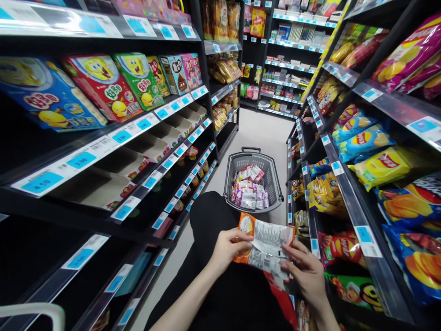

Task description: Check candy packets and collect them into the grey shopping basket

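Note:
An orange and white snack packet (267, 241) is held between both hands low in the aisle, its printed white back facing up. My left hand (227, 248) grips its left edge. My right hand (306, 271) pinches its lower right corner. A second, red packet (280, 294) shows just below the right hand. On the floor ahead stands a grey shopping basket (232, 172) with several small pink and white packets (250, 188) inside.
Black shelves line both sides of the narrow aisle. The left shelves (113, 138) carry cartoon snack boxes and open cardboard trays. The right shelves (347, 202) hold yellow, blue and red chip bags (382, 165). More shelving closes the far end.

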`<state>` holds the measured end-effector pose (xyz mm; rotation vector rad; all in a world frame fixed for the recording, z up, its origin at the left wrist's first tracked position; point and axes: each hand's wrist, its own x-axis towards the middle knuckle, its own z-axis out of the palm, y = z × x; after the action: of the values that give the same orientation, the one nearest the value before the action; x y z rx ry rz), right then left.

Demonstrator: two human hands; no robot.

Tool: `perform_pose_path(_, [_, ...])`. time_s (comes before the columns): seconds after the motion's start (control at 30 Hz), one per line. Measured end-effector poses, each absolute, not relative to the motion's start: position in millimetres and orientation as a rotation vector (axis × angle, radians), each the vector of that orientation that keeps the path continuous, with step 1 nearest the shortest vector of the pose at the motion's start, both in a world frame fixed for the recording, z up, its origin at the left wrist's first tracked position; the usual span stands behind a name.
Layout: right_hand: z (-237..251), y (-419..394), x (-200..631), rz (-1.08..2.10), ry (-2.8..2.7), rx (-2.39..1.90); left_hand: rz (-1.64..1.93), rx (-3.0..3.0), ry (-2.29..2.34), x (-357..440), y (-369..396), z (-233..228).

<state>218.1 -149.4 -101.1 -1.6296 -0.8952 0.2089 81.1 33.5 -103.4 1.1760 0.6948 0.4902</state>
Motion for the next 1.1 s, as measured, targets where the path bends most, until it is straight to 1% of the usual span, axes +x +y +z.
perform_pose_path(0.23, [-104.9,-146.3,218.9,0.029,-0.986,-1.655,0.505,1.242,0.704,81.8,32.7,-103.8])
perform_pose_path(0.4, [-106.5,-142.6,219.7,0.014,-0.980,-1.725,0.434,1.208,0.695,83.4,32.4,-100.7])
perform_pose_path(0.5, [-102.5,-142.0,218.6,0.091,-0.937,-1.787,0.415,1.174,0.691,83.9,32.4,-99.2])
perform_pose_path(0.63, [-96.2,-139.0,218.6,0.285,-0.854,-1.822,0.396,1.114,0.686,84.4,33.3,-100.4])
perform_pose_path(0.77, [-94.7,-133.0,222.3,0.502,-0.736,-1.745,0.365,1.008,0.638,86.5,36.7,-102.6])
perform_pose_path(0.87, [-97.1,-131.4,226.2,0.606,-0.635,-1.636,0.333,0.908,0.577,87.3,40.9,-105.0])
perform_pose_path(1.0, [-105.2,-129.3,222.1,0.654,-0.492,-1.531,0.317,0.800,0.524,84.4,44.6,-104.4])
perform_pose_path(1.1, [-114.2,-119.3,202.5,0.569,-0.348,-1.494,0.351,0.622,0.416,82.4,37.9,-98.5])
